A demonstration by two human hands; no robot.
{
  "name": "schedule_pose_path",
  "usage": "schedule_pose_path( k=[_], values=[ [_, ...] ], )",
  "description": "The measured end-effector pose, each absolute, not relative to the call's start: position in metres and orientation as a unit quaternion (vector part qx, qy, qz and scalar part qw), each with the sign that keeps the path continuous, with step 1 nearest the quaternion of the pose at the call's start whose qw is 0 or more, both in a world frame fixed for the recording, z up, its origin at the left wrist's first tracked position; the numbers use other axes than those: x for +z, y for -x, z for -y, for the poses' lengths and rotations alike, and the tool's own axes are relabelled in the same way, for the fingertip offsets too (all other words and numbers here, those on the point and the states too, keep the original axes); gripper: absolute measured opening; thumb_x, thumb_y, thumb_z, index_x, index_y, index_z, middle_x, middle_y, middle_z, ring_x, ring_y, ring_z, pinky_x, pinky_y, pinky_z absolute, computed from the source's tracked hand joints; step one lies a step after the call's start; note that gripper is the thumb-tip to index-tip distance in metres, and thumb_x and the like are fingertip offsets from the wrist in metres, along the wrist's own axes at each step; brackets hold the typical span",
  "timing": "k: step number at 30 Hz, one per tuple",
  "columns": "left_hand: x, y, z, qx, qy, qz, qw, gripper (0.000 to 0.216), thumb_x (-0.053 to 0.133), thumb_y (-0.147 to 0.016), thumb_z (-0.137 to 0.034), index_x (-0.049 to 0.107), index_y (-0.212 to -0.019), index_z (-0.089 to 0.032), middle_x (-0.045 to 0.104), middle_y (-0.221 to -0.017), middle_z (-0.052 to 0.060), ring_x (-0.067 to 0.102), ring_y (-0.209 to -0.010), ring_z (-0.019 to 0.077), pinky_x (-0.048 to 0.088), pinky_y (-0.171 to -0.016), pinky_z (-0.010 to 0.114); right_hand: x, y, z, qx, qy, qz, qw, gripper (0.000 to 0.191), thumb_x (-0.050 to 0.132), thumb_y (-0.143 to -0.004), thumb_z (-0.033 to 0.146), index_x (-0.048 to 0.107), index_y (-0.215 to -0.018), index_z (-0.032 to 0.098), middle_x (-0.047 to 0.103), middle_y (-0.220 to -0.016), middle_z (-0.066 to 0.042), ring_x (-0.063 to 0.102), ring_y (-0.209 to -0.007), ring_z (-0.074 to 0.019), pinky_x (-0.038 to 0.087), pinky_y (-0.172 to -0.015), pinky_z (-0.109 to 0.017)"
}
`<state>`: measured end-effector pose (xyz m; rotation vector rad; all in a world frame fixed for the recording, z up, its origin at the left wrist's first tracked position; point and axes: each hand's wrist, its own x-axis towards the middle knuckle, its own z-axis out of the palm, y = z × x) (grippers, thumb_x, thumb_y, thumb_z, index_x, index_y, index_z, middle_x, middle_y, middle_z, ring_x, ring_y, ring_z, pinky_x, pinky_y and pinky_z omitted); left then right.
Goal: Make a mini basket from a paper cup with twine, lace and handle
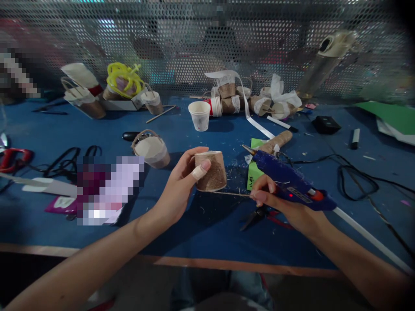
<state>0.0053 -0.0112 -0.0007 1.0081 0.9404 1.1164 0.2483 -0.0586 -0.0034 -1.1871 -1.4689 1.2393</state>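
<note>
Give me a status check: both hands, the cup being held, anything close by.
Left hand: gripping brown cup. Right hand: pinching strand, holding blue glue gun. Strand stretches from cup's lower edge. Red-handled cutters near right hand.

The blue table (194,242) bears a white cup (200,120) at upper centre, a black box (326,125) at upper right, and red-handled cutters (258,213) right of lower centre.

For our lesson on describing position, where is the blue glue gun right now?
In the head view, the blue glue gun is right of centre, in the right hand, to the right of the brown cup in the left hand.
</note>
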Motion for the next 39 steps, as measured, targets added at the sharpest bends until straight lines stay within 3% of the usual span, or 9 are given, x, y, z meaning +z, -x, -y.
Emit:
schedule_pose_path(
  k=[17,39],
  values=[
    [0.011,-0.006,0.017,0.458,-0.441,-0.442,0.633,0.032,0.077,-0.083,-0.039,0.070,-0.112,-0.026,0.068,-0.102,0.003,0.061,-0.093,0.0205,0.046,-0.073,0.026,-0.003,-0.250,0.057,0.418,0.507,0.590,0.470,0.030,0.079,-0.083,0.035,0.055,-0.069,0.024,0.069,-0.081,0.002,0.063,-0.074,-0.0170,0.053,-0.073,-0.033],
    [0.004,-0.005,0.018,0.439,-0.391,-0.389,0.709,0.031,0.074,-0.086,-0.040,0.074,-0.115,-0.029,0.070,-0.113,0.004,0.063,-0.098,0.0210,0.053,-0.076,0.025,0.006,-0.240,0.060,0.414,0.537,0.571,0.462,0.028,0.079,-0.081,0.032,0.054,-0.069,0.025,0.069,-0.080,0.002,0.064,-0.073,-0.0166,0.055,-0.074,-0.033]
  ],
)
